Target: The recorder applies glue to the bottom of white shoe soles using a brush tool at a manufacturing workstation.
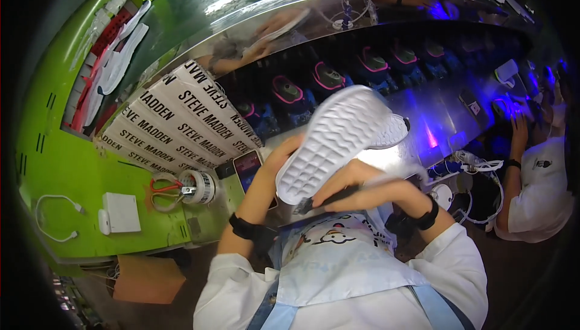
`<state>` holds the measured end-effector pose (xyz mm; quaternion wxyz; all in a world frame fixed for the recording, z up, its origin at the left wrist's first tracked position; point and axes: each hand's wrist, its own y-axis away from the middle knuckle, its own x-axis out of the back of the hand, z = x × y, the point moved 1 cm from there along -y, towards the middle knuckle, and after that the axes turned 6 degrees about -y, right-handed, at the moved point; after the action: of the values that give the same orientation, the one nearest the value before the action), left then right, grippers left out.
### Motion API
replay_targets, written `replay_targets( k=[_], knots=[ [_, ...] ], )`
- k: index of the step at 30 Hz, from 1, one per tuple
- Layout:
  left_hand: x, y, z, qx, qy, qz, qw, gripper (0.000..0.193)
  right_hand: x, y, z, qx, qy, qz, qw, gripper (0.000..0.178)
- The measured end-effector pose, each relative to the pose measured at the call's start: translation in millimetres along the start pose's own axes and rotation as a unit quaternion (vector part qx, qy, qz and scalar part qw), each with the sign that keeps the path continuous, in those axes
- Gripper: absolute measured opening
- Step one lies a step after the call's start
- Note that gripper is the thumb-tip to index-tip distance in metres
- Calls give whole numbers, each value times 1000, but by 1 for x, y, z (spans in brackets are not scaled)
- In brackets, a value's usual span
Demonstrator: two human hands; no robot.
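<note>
A white sole is held up above the near edge of the metal surface, its patterned underside turned upward and its lower end tilted toward the apron. Its left edge is clasped by the left hand, the grip narrow around it; the fingers behind are hidden. A small dark tool is pinched by the right hand, close to the sole's lower end; whether it touches cannot be told. Another white sole is seen on the metal surface, partly covered. At the left, white pieces and red pieces are contained in an opening of the lime-green surface. Near that surface's right edge a box covered in dark print is stood; its contents cannot be seen. Scissors are laid against tape rolls before it. Below the front edge, a brown carton is placed, its inside hidden.
</note>
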<state>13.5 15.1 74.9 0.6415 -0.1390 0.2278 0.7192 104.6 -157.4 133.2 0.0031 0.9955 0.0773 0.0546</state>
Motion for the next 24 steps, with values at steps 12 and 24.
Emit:
replay_targets(
  k=[12, 24],
  knots=[
    [4, -36, 11, 405, -199, -123, 884, 29, 23, 32, -8, 121, 258, -10, 958, 23],
    [3, 1, -71, -180, 292, -139, 929, 68, 9, -15, 3, 208, 208, 468, 834, 27]
  ],
)
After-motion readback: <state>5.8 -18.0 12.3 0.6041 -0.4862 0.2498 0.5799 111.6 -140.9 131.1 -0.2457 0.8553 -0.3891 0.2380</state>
